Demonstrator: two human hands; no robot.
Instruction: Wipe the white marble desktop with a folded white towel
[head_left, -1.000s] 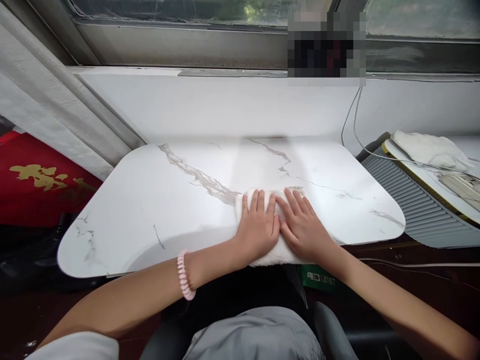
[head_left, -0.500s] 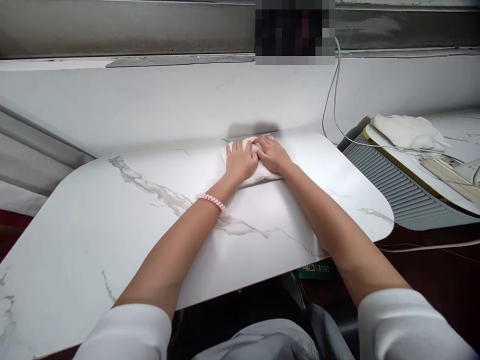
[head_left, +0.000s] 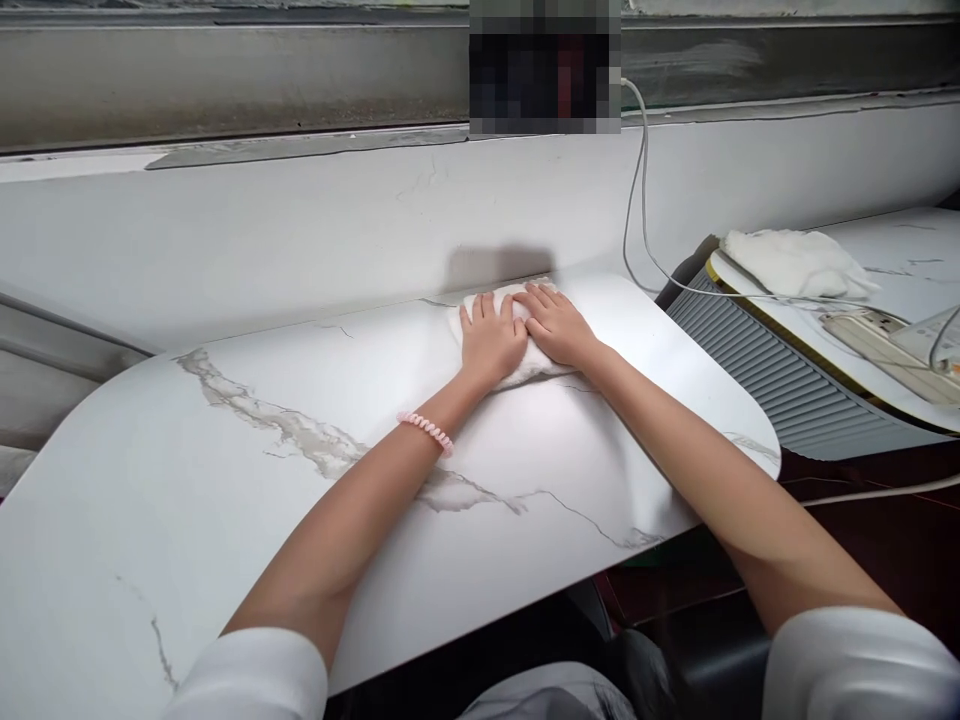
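A folded white cloth lies at the back edge of the white marble-patterned table, close to the wall. Both hands rest on top of it, side by side. My left hand is flat on the cloth's left part with its fingers spread forward. To its right, my right hand lies flat too, fingers stretched toward the wall and angled left. The thumbs come close together near the cloth's middle. A pink coiled band circles my left wrist.
At right, a second table with a ribbed side holds another white cloth and a beige power strip. A white cable hangs down the wall between the tables. Grey fabric hangs at left.
Both hands and the cloth under them have slid a little to the right along the table's back edge. The view has also shifted slightly.
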